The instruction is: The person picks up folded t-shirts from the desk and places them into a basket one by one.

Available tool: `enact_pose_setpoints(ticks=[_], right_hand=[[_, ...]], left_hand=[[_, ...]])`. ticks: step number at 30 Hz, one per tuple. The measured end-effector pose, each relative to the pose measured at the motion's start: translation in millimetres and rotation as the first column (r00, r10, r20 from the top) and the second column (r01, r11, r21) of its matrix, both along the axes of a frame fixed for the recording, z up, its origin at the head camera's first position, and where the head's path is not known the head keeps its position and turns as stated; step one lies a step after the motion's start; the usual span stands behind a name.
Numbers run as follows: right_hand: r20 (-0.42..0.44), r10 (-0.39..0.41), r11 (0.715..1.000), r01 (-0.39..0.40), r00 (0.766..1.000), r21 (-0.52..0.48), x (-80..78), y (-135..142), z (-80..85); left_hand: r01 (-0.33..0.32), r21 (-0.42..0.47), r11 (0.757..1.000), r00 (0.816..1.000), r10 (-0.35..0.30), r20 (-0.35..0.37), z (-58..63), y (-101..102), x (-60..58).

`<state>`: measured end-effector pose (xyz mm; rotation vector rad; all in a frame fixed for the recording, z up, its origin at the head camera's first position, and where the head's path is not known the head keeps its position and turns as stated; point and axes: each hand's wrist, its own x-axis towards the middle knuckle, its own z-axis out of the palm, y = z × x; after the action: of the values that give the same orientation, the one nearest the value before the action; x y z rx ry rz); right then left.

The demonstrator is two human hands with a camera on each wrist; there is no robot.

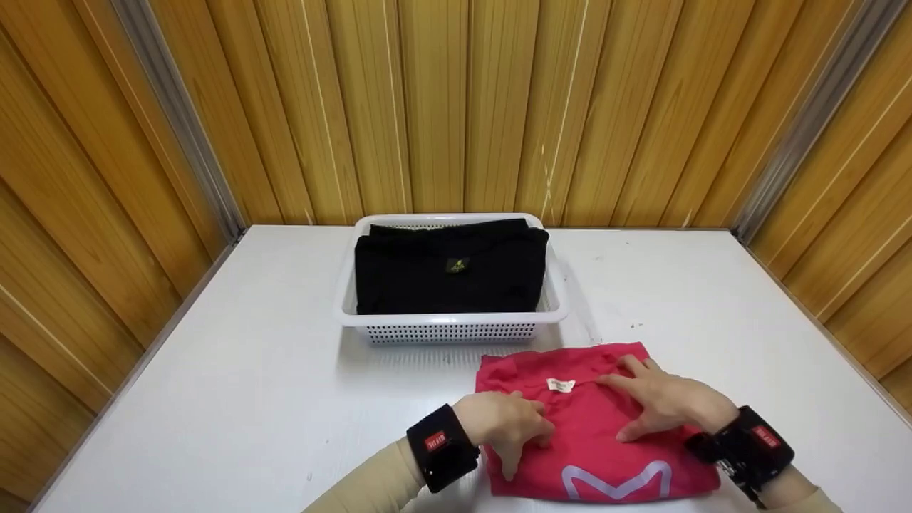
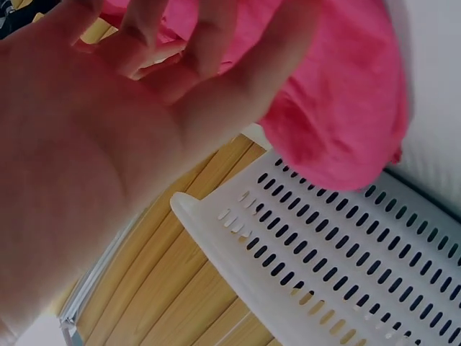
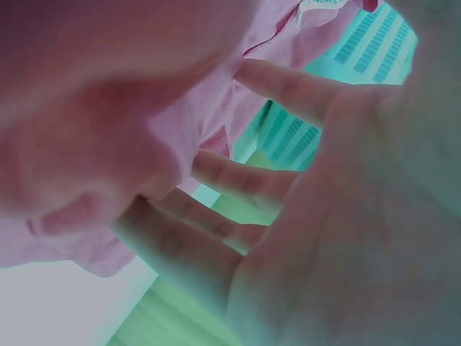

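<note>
A folded red-pink T-shirt (image 1: 584, 420) lies on the table, with a white neck label (image 1: 561, 385) near its far edge and a pale lilac print at its near edge. On its left part rests my left hand (image 1: 502, 422), fingers spread and a little bent. My right hand (image 1: 670, 399) touches the right part, thumb apart from the fingers. In the left wrist view the left fingers (image 2: 248, 83) lie against the fabric, their tips partly hidden. Fingertips of the right hand (image 3: 338, 216) meet the cloth in the right wrist view.
Behind the T-shirt stands a white perforated plastic basket (image 1: 450, 320). It holds folded black clothing (image 1: 420, 281) with a small dark label. The white table (image 1: 214, 399) is bounded by wood-look panel walls (image 1: 463, 107) at the back and both sides.
</note>
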<state>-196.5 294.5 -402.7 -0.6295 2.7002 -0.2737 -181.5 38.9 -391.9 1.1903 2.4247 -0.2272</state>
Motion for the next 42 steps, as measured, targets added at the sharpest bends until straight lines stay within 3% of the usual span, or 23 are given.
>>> enact_pose_setpoints(ticks=[4,8,11,14,17,25,31,35,42], right_hand=[[-0.027,0.037,0.999,-0.037,0.999,-0.010,-0.4,-3,0.4],[-0.058,0.048,0.997,-0.052,0.997,-0.059,-8.4,4,2.9],[-0.114,0.024,0.993,-0.037,0.993,-0.114,-18.7,13,4.9],[-0.186,-0.012,0.989,-0.015,0.982,-0.147,-30.4,22,5.1],[-0.206,-0.027,0.987,-0.006,0.978,-0.160,-42.0,30,3.4],[-0.048,-0.009,0.979,-0.001,0.999,-0.202,-62.7,43,-7.8],[-0.019,0.010,0.975,-0.014,1.000,-0.221,-69.9,46,-12.3],[-0.013,0.009,0.979,-0.011,1.000,-0.204,-74.5,45,-12.2],[0.098,-0.056,0.980,0.074,0.994,-0.187,-77.8,42,-14.1]], left_hand=[[-0.001,-0.008,1.000,1.000,0.001,0.013,5.3,-4,-0.1],[-0.069,0.110,0.991,0.998,0.068,0.017,5.7,-10,-10.0],[-0.120,0.269,0.956,0.986,0.146,-0.080,1.1,-16,-23.4],[-0.134,0.398,0.907,0.951,0.230,-0.205,-6.5,-26,-37.6],[-0.146,0.466,0.873,0.930,0.281,-0.237,-15.1,-34,-49.2],[-0.243,0.466,0.850,0.947,0.313,-0.078,-30.7,-45,-68.0],[-0.303,0.476,0.825,0.946,0.321,0.045,-30.0,-46,-77.5],[-0.319,0.477,0.819,0.943,0.325,0.073,-29.6,-47,-80.6],[-0.340,0.450,0.826,0.938,0.334,0.096,-32.0,-45,-83.4]])
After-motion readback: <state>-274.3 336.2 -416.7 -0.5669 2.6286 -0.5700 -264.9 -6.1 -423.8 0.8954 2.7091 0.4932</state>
